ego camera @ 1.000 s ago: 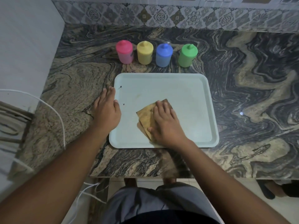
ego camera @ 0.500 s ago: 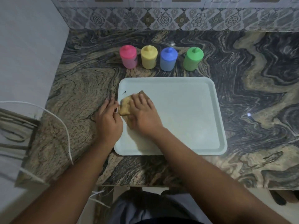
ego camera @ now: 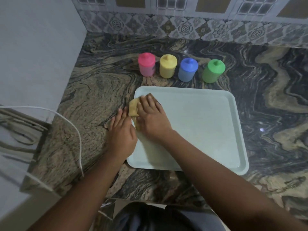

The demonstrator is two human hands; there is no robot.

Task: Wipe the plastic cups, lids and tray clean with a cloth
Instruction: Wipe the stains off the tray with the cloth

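A swirled black-and-tan stone worktop [ego camera: 266,97] is lying under the fingers [ego camera: 148,101]. A thin white cable [ego camera: 80,147] is looping over its edge, well left of the fingers. A band of patterned grey tiles [ego camera: 183,29] is running along its back, far beyond them, and a plain grey wall [ego camera: 38,55] is standing to their left.

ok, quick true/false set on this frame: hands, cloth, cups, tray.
1. The right hand presses the cloth onto the far left corner of the tray. True.
2. The four cups stand on the tray. False: the pink cup, yellow cup, blue cup and green cup stand on the countertop beyond it.
3. Every cup has its lid on. True.
4. The left hand holds a cup. False: it lies flat at the tray's left edge, holding nothing.
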